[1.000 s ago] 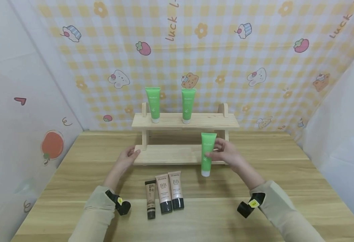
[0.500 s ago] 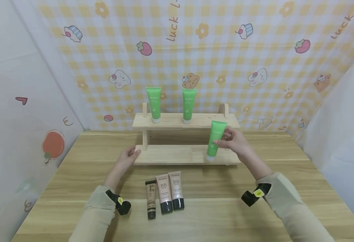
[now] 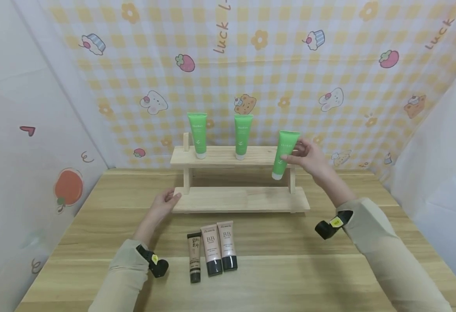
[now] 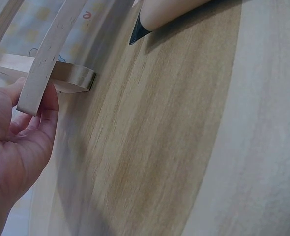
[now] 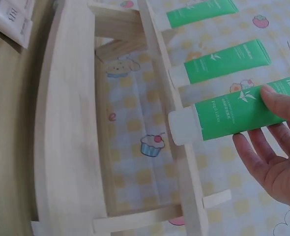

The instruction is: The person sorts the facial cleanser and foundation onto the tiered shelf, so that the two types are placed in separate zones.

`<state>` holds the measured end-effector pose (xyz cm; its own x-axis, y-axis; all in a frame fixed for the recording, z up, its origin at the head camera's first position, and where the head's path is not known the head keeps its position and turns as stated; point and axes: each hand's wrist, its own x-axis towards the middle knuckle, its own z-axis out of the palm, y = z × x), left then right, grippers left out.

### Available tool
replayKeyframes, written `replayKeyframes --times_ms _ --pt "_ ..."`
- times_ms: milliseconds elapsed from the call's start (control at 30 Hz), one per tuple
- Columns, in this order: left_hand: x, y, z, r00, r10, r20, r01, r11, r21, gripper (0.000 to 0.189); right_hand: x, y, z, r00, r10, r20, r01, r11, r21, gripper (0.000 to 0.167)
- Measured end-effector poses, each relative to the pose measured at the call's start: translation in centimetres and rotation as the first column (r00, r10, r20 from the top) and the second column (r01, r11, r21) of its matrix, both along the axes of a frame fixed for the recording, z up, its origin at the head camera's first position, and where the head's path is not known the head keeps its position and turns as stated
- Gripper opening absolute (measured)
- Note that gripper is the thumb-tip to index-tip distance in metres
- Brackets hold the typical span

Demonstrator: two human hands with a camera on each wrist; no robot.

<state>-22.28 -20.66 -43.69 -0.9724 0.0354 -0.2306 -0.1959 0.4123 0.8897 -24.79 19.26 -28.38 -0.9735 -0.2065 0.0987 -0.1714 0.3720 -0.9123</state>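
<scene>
My right hand (image 3: 313, 161) holds a green squeeze tube (image 3: 286, 149) between thumb and fingers, its white cap pointing down and slightly left. In the head view the tube overlaps the right end of the upper shelf; in the right wrist view its cap is close by the shelf's front edge. My left hand (image 3: 162, 207) pinches the left end of the lower board of the two-tier wooden shelf (image 3: 220, 199), thumb on top and fingers beneath, as the left wrist view shows (image 4: 24, 142). Two matching green tubes, the left one (image 3: 198, 135) and the middle one (image 3: 243, 136), stand cap-down on the upper board.
On the table (image 3: 267, 281) before the shelf lie three cosmetic tubes side by side: a slim tan one (image 3: 194, 258) and two pinkish BB cream tubes (image 3: 211, 247). A yellow checked cloth (image 3: 282, 65) hangs behind the shelf, and white sheeting (image 3: 29, 190) borders the sides.
My right hand has raised the green tube from in front of the lower board to the upper board's level, moving right and tilting it. My left hand stays put.
</scene>
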Motion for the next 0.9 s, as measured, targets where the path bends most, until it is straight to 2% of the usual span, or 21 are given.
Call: replayKeyframes --times_ms 200,400,667,900 --pt "0.2 -0.2 0.1 1.0 -0.01 0.002 0.01 1.0 -0.003 0.067 -1.6 -0.2 1.0 0.999 -0.012 -0.033 0.015 0.997 0.082 0.057" --pt "0.1 -0.2 0.2 1.0 -0.008 -0.006 0.008 1.0 -0.007 0.066 -3.1 -0.6 1.7 0.998 -0.053 -0.038 0.057 0.993 0.102 0.053" --pt "0.1 -0.2 0.3 1.0 -0.013 -0.016 0.013 1.0 -0.015 0.066 -4.8 -0.3 1.5 0.996 -0.079 -0.043 0.082 0.993 0.09 0.057" --pt "0.5 -0.1 0.1 1.0 -0.008 -0.015 0.007 1.0 -0.022 0.064 -5.3 0.1 0.5 0.995 -0.088 -0.053 0.092 0.994 0.063 0.057"
